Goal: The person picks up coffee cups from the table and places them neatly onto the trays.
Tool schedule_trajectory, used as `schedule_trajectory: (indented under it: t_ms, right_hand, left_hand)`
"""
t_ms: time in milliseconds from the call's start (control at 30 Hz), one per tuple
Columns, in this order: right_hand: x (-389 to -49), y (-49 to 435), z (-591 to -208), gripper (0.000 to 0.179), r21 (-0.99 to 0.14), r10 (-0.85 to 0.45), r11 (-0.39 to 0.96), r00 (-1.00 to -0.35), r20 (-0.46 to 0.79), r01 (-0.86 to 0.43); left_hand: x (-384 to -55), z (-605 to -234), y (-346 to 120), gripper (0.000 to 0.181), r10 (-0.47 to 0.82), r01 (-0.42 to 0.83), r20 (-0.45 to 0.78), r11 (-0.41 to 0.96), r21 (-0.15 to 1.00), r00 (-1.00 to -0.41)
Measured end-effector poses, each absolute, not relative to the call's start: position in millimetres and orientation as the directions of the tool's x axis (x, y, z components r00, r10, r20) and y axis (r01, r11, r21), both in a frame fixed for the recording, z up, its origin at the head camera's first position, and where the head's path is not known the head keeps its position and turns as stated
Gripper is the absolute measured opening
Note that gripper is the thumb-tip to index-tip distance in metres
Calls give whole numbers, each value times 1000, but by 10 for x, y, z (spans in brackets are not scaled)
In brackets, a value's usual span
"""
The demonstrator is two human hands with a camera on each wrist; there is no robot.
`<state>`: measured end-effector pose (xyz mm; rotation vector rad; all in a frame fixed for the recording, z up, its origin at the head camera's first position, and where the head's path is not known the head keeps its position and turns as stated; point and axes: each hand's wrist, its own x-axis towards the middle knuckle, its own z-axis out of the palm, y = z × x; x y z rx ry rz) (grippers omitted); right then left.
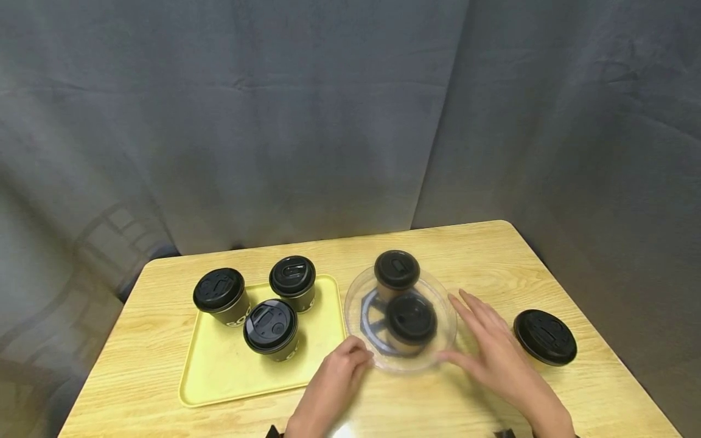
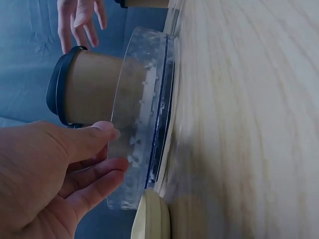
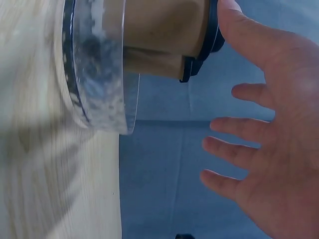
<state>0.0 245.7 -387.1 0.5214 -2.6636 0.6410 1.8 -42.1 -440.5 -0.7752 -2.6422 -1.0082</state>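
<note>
A clear round plastic turntable tray (image 1: 356, 304) with a low see-through wall stands mid-table, slightly blurred. Two brown paper cups with black lids are in it, a front cup (image 1: 411, 321) and a back cup (image 1: 397, 271). At the tray's front left, my left hand (image 1: 339, 368) pinches its rim; in the left wrist view the thumb (image 2: 102, 128) lies at the wall's upper edge. My right hand (image 1: 493, 344) is at the tray's right side with fingers spread, holding nothing. Whether its thumb touches the wall is unclear in the head view.
Left of the turntable lies a yellow tray (image 1: 219, 371). On it are three black-lidded cups: a left cup (image 1: 221, 295), a back cup (image 1: 294, 281) and a front cup (image 1: 272, 328). Another lidded cup (image 1: 544, 337) stands right of my right hand. Grey curtains (image 1: 306, 134) hang behind the table.
</note>
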Motion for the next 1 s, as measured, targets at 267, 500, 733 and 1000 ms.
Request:
schedule_trajectory:
  t_ms: [267,500,733,1000]
  right_hand:
    - [65,2574,-3857,97,-331,-233,858,-871,433,-394]
    - [117,2680,-3802,95,-332,-213,865,-875,435,-375]
    - [174,2849,-3787,95,-351,-152,880,-891,427,-319]
    - [224,3122,-3900,93,-336,-99,903,-892,441,-266]
  left_hand:
    - [-82,-4407,-455,7,337,522,405,644,559,-850]
    - [-169,-4418,-506,5,313,533,458,679,504,-832]
    - [-199,-4413,-508,4,315,527,447,685,503,-837]
    - [-217,-4400,-511,9,291,496,429,700,514,-855]
